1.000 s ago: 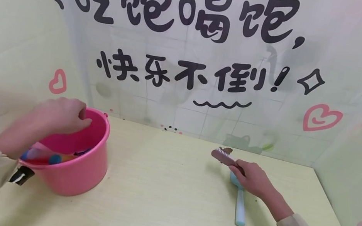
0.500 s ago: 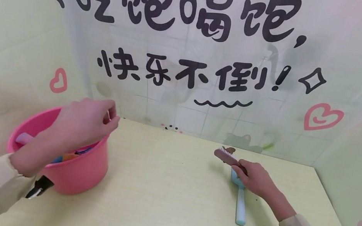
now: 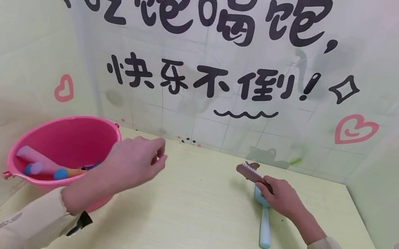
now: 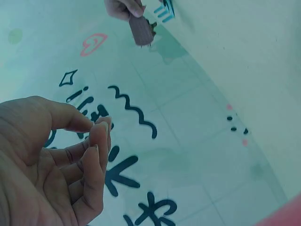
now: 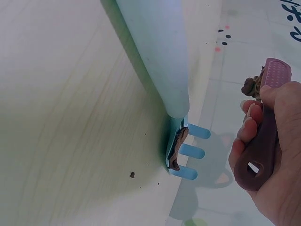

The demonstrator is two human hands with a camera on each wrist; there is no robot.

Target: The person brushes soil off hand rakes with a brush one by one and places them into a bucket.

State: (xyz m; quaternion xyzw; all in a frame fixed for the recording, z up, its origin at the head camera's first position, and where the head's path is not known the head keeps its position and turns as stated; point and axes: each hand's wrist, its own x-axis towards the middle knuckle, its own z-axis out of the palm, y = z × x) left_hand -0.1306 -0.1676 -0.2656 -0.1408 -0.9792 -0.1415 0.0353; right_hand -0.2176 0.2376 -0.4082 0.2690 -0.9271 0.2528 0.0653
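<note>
In the head view, my left hand is raised just right of the pink bucket. Its thumb and fingertips come together in the left wrist view, loosely bent, with nothing visible between them. My right hand grips a brown brush by its handle, white bristles facing up and away. A brown clump clings at the bristles. Below that hand lies a light blue scoop with a pronged head; a strip of brown matter lies in the head.
Several coloured tubes lie inside the bucket. A small dark crumb is on the pale wooden table. Printed curtains or sheets with lettering close off the back and sides.
My left hand has moved right, from over the bucket to beside it, and its thumb and fingertips have drawn closer together. The right hand and brush have stayed nearly still.
</note>
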